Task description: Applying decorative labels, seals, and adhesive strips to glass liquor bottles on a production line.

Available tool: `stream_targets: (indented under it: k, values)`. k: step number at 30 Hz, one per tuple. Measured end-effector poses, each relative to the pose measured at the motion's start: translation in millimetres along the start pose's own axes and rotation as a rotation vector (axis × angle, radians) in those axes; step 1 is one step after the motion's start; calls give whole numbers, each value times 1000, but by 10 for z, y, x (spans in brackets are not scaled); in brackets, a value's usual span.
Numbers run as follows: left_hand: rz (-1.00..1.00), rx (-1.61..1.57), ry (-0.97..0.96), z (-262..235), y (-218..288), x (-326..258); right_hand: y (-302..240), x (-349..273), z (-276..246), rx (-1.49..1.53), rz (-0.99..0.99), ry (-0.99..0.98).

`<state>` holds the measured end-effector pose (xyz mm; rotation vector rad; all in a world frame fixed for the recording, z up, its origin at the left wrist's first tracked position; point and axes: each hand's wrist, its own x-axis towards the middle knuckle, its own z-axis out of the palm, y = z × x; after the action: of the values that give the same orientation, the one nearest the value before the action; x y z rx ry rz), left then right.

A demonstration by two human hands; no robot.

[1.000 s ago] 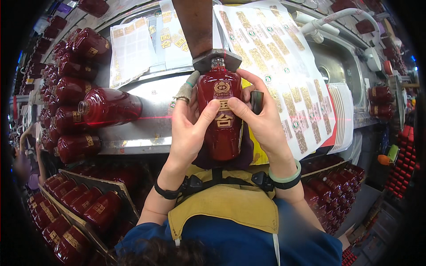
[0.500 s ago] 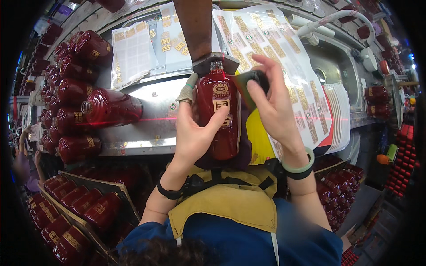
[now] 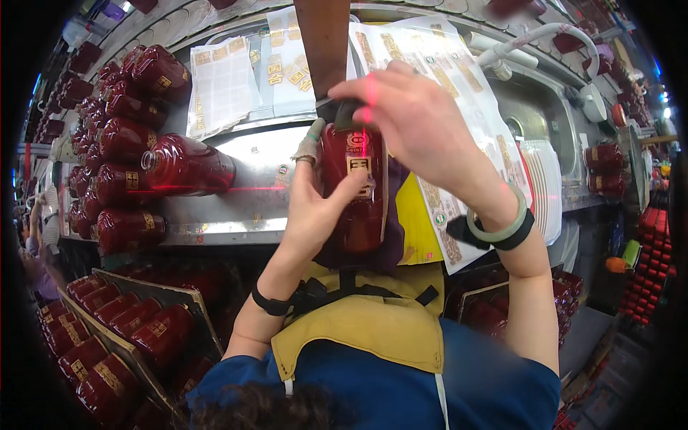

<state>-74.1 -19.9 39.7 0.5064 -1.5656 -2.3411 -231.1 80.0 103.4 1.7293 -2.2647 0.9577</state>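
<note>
A dark red glass bottle (image 3: 362, 229) with gold labels lies in front of me, its neck end pointing away. My left hand (image 3: 312, 215) is closed around its left side, thumb pressed on the front by the square gold label. A worn finger cover with a green band sits on one left finger. My right hand (image 3: 426, 122) reaches over the bottle's shoulder and holds a dark flat pad (image 3: 347, 115) against the neck end. Fingers and pad hide the neck. Red laser lines cross the bottle and the right fingers.
A brown post (image 3: 321, 50) stands just beyond the bottle. Another red bottle (image 3: 188, 165) lies left, beside stacked bottles (image 3: 127, 140). Label sheets (image 3: 222, 89) lie behind, and a larger label sheet (image 3: 448, 208) is on the right near a sink (image 3: 537, 100). Bottle crates (image 3: 136, 344) stand below.
My right hand has moved left and away from me with the dark pad, from beside the bottle to over its neck end. The left hand keeps its hold on the bottle.
</note>
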Motion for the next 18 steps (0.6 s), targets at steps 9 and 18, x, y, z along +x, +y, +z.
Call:
stream_targets:
  k: [9,18]
  values:
    - [4,44,-31,-69,-9,-93,45,-168,-123,261,195,173]
    - [-24,14,-46,-123,-2,-118,18,-389,36,-20,-213,197]
